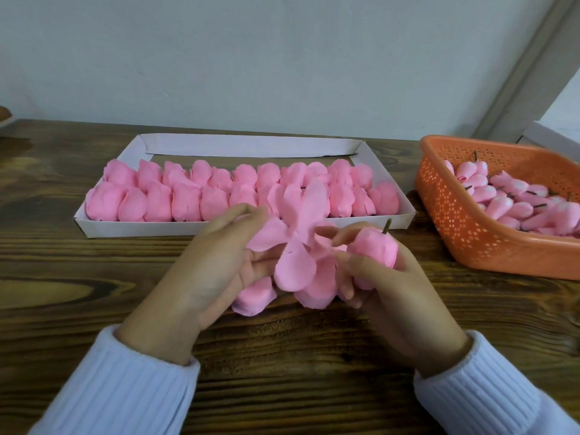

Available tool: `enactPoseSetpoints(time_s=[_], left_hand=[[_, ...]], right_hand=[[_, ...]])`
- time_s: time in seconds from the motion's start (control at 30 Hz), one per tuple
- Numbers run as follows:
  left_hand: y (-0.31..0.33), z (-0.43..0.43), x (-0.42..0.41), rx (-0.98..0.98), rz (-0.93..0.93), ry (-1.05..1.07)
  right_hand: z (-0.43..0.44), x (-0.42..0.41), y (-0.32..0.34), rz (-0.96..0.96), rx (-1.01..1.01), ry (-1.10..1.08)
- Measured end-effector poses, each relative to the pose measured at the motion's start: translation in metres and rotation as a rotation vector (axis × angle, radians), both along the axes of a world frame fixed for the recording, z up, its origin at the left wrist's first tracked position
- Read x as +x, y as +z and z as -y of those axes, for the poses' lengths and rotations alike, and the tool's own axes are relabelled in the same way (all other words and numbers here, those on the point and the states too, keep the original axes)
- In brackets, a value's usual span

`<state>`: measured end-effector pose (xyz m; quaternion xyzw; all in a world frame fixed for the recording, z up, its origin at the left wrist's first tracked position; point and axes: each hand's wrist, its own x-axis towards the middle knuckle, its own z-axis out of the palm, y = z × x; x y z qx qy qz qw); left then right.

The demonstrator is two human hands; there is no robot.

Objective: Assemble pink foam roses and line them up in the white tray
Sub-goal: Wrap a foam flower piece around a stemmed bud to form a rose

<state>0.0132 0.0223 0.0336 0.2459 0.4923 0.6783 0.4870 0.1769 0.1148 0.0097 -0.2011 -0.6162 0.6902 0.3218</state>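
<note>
A white tray (pixel 135 229) lies across the middle of the wooden table, with two rows of pink foam roses (pixel 188 196) lined up in it. Just in front of the tray, my left hand (pixel 216 265) holds a stack of flat pink petal pieces (pixel 295 262), fanned out between both hands. My right hand (pixel 386 287) grips a pink rose bud (pixel 375 249) with a short green stem pointing up, while its thumb and forefinger touch the petals' right edge.
An orange perforated basket (pixel 455 221) with several pink buds (pixel 518 202) on green stems stands at the right. The tray's far strip holds no roses. A pale wall rises behind the table. My light blue sleeves (pixel 125 387) frame the near edge.
</note>
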Motion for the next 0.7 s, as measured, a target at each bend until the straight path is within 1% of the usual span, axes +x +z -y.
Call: enactPoseSetpoints(time_s=[0.13,0.23,0.3,0.4,0.47,0.53,0.63,0.67,0.7], left_hand=[[-0.003,-0.002,0.007,-0.005,-0.020,-0.087],[-0.008,-0.005,0.011,0.016,-0.018,-0.064],[-0.010,-0.007,0.014,0.024,-0.029,-0.027],[-0.015,-0.008,0.019,-0.014,-0.097,-0.012],[-0.015,-0.008,0.020,-0.025,-0.085,-0.018],[-0.011,-0.008,0.019,-0.018,0.006,-0.077],[-0.010,-0.010,0.012,-0.044,0.311,-0.116],[-0.008,-0.010,0.012,-0.047,0.395,-0.102],[-0.007,-0.010,0.012,-0.042,0.436,-0.091]], right_hand=[[0.000,0.001,0.002,-0.057,-0.101,0.096],[-0.001,0.001,0.002,-0.090,-0.149,0.088],[-0.001,0.000,0.001,-0.082,-0.133,0.043],[-0.001,-0.001,-0.001,-0.043,-0.059,-0.028],[0.000,-0.001,-0.001,-0.032,0.003,-0.031],[0.000,-0.001,-0.001,-0.029,0.054,-0.017],[0.000,0.000,-0.001,-0.032,0.094,-0.035],[0.000,0.000,-0.001,-0.036,0.104,-0.048],[0.000,-0.001,-0.001,-0.041,0.114,-0.057]])
